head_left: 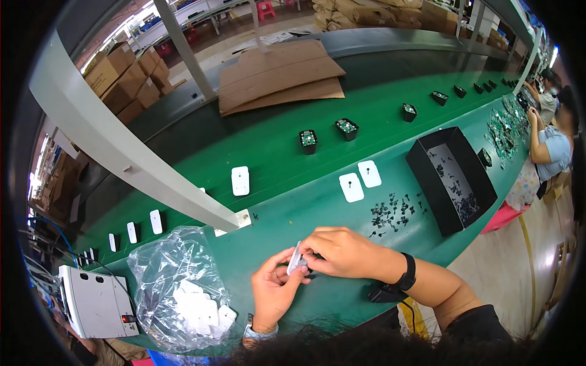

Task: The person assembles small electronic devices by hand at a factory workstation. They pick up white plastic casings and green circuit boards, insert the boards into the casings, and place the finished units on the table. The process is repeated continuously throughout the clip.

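My left hand (274,290) grips a white plastic cover (295,258) by its edges, tilted up above the green bench. Pinched fingers of my right hand (339,251) press against the cover's face; what lies between them is mostly hidden. Two white covers (360,182), each with a small black part on it, lie flat beyond my hands. To their right are scattered small black parts (394,213). A black open box (452,180) holds more of them. On the left, a clear plastic bag (177,262) contains several white covers (198,308).
Black housings with green circuit boards (347,128) and white-covered units (240,181) line the green conveyor (274,146). A white post (152,177) rises at left, near a grey device (101,302). Circuit boards (506,131) are heaped at far right, beside seated co-workers (549,140).
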Demonstrator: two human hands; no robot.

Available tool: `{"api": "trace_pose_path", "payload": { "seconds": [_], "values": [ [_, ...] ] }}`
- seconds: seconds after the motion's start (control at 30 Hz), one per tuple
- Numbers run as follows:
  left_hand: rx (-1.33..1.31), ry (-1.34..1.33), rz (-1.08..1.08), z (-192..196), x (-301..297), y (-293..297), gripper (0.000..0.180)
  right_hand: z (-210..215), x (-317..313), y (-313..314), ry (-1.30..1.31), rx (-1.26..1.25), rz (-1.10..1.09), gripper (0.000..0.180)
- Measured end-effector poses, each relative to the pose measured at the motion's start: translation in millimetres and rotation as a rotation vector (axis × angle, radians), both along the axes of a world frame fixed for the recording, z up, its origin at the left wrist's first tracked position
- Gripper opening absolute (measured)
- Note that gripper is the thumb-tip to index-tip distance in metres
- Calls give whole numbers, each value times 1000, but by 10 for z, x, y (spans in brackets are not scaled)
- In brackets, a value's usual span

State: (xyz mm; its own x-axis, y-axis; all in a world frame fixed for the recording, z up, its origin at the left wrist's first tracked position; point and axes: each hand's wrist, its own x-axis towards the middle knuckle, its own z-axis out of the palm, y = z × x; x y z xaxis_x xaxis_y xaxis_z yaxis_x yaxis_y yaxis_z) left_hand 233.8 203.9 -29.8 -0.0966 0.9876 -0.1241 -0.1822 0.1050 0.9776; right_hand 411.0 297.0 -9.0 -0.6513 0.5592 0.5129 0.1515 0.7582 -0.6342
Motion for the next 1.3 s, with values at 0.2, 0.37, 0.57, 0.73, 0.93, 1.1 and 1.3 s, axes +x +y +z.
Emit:
{"api": "trace_pose_path", "payload": {
  "seconds": [0.2,0.37,0.57,0.73,0.93,1.1,1.3],
  "values": [
    [-25,-10,-2,-16,-38,0,36,13,-22,12,28,-108,-58,25],
    [-107,-81,-39,43,-93,20,31,56,62,96,-14,-652,21,32],
    [-179,-241,-62,21,-151,21,25,72,99,106,-25,-789,97,32],
    [-199,-189,-63,21,-138,9,19,99,101,113,-65,-805,137,31],
    [-118,-74,-37,35,-71,-17,17,99,73,93,-74,-773,144,31],
    [-2,27,7,-116,-57,-16,12,9,50,80,-36,-735,156,30],
    [-3,-162,140,-104,-212,50,12,190,-61,495,-34,-525,-221,26]
  ]
}}
